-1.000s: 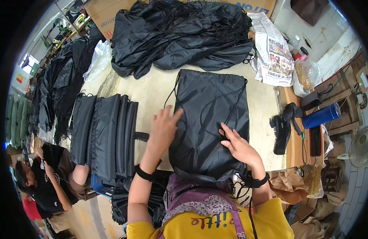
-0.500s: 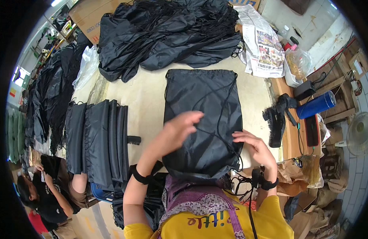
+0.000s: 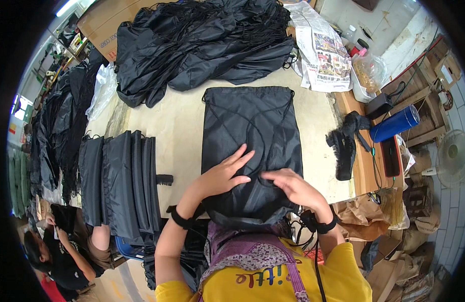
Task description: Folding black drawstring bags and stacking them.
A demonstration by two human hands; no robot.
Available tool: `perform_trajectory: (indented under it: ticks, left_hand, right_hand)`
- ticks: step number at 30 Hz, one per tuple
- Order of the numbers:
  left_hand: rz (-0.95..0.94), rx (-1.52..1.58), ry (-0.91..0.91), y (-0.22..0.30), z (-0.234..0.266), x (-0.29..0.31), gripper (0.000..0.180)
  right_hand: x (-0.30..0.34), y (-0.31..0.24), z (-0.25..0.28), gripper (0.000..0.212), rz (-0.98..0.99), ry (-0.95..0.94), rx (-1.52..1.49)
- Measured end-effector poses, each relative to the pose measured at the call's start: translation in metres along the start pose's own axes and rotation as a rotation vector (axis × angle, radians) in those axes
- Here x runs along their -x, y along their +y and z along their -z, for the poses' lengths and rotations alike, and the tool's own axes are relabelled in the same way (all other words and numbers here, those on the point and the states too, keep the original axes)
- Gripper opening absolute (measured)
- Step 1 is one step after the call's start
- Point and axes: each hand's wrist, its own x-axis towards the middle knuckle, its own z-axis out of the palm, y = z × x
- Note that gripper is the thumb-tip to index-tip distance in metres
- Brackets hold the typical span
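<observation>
One black drawstring bag [image 3: 248,113] lies on the pale table [image 3: 177,118] before you. Your left hand [image 3: 223,176] sits on it, fingers spread wide; your right hand [image 3: 294,189], fingers extended but closer together, touches its near half.

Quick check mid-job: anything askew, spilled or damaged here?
No spill or damage stands out. The drawstring bag lies fairly straight. Only the far heap of black fabric looks untidy, crumpled and jumbled, unlike the neatly overlapped folded pieces at left.
</observation>
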Motion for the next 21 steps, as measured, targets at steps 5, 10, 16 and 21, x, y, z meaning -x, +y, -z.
perform_trajectory:
  ticks: [5, 10, 16, 21]
  left_hand:
    - [0.263, 0.014, 0.139, 0.019, 0.039, 0.070, 0.061]
    - [0.239, -0.014, 0.257, 0.014, 0.004, 0.099, 0.065]
    - [0.552, 0.469, 0.646, -0.012, -0.015, 0.084, 0.003]
    - [0.548, 0.265, 0.786, -0.007, -0.013, 0.060, 0.020]
  right_hand:
    - [0.041, 0.002, 0.049, 0.050, -0.125, 0.247, -0.092]
    - [0.052, 0.011, 0.025, 0.044, -0.045, 0.068, 0.084]
    - [0.034, 0.023, 0.000, 0.023, -0.338, 0.309, 0.088]
    - [0.013, 0.006, -0.008, 0.049, -0.547, 0.446, 0.105]
